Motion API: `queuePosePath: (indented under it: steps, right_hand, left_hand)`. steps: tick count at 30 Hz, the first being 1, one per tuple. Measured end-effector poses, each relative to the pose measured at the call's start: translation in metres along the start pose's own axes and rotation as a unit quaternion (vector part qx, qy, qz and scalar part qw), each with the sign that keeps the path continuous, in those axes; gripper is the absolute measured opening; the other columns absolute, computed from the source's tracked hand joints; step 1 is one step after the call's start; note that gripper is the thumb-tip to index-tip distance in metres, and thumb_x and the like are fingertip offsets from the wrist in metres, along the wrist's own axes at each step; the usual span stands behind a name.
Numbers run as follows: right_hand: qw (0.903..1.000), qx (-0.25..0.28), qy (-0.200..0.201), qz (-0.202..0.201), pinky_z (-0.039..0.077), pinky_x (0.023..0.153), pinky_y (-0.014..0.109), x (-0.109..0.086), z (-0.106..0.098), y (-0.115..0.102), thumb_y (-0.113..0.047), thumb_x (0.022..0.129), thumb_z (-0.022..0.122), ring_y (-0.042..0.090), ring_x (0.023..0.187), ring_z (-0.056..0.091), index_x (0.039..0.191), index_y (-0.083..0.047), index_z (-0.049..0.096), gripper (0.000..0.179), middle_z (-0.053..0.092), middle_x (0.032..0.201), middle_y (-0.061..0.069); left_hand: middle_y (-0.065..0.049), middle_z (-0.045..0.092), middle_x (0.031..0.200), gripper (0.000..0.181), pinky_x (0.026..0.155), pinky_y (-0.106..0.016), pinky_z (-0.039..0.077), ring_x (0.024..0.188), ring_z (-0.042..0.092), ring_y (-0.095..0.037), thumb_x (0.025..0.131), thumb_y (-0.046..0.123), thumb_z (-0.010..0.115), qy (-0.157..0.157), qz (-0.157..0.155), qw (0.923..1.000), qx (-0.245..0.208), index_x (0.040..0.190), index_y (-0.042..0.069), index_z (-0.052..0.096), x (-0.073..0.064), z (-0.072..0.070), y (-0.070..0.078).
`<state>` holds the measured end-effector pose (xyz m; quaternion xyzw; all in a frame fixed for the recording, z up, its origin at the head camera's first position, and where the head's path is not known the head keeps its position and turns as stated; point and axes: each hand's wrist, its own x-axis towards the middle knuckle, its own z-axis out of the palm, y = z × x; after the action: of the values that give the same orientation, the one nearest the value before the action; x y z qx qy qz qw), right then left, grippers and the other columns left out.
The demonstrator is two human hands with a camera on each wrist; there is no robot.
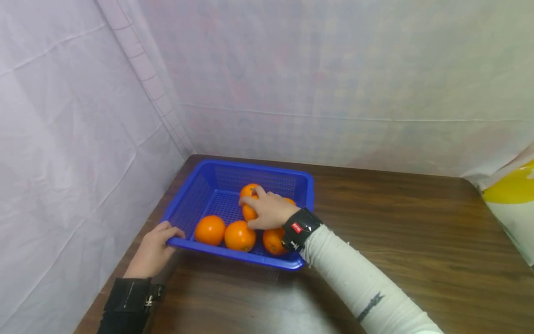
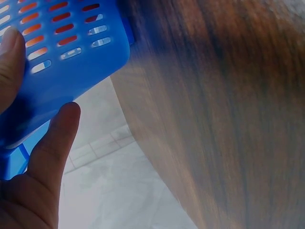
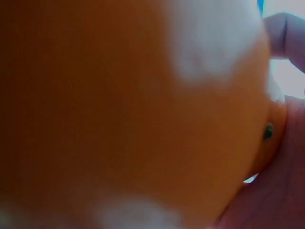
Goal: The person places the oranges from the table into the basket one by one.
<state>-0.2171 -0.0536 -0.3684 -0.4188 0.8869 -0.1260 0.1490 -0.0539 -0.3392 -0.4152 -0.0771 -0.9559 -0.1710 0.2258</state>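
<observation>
A blue plastic basket with slotted walls holds several oranges. My left hand grips the rim at its near left corner; in the left wrist view a fingertip lies against the blue wall. Reaching in from the right, my right hand curls its fingers round an orange near the basket's middle. Another orange sits just behind those fingers. Along the near wall lie a left orange, a middle orange and a right orange, partly covered by the wristband. One large orange fills most of the right wrist view.
The basket is over the far left part of a brown wooden table. White cloth hangs behind the table and along its left side. A yellow and white object stands at the far right edge.
</observation>
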Motion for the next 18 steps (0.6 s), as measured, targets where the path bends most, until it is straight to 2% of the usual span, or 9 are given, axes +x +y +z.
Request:
queuePosePath:
  steps: [8, 13, 18]
  right_hand:
    - [0.9986, -0.047, -0.021, -0.011, 0.052, 0.092, 0.051, -0.0017, 0.0018, -0.0022, -0.037, 0.085, 0.072, 0.038, 0.120, 0.055, 0.149, -0.037, 0.043, 0.070, 0.025, 0.163, 0.011]
    - [0.9985, -0.050, -0.018, -0.012, 0.051, 0.092, 0.048, -0.0024, 0.0045, -0.0044, -0.036, 0.084, 0.077, 0.034, 0.113, 0.058, 0.146, -0.037, 0.047, 0.069, 0.033, 0.155, 0.013]
    - [0.9957, -0.085, -0.019, -0.029, 0.052, 0.088, 0.044, -0.0012, 0.0085, -0.0078, -0.035, 0.084, 0.078, 0.030, 0.104, 0.061, 0.145, -0.037, 0.049, 0.067, 0.040, 0.146, 0.010]
  left_hand:
    - [0.004, 0.053, 0.077, 0.038, 0.064, -0.031, 0.051, 0.072, 0.053, -0.010, 0.064, -0.019, 0.077, 0.020, 0.021, 0.9996, -0.006, 0.081, 0.014, 0.070, -0.0011, 0.0021, -0.0013]
    - [0.008, 0.051, 0.077, 0.040, 0.062, -0.030, 0.050, 0.070, 0.051, -0.008, 0.063, -0.020, 0.078, 0.029, 0.026, 0.9992, -0.007, 0.080, 0.015, 0.069, -0.0011, 0.0027, -0.0004]
    - [0.008, 0.050, 0.077, 0.040, 0.062, -0.030, 0.050, 0.070, 0.051, -0.009, 0.063, -0.020, 0.077, 0.024, 0.022, 0.9994, -0.005, 0.080, 0.016, 0.069, -0.0006, 0.0011, 0.0010]
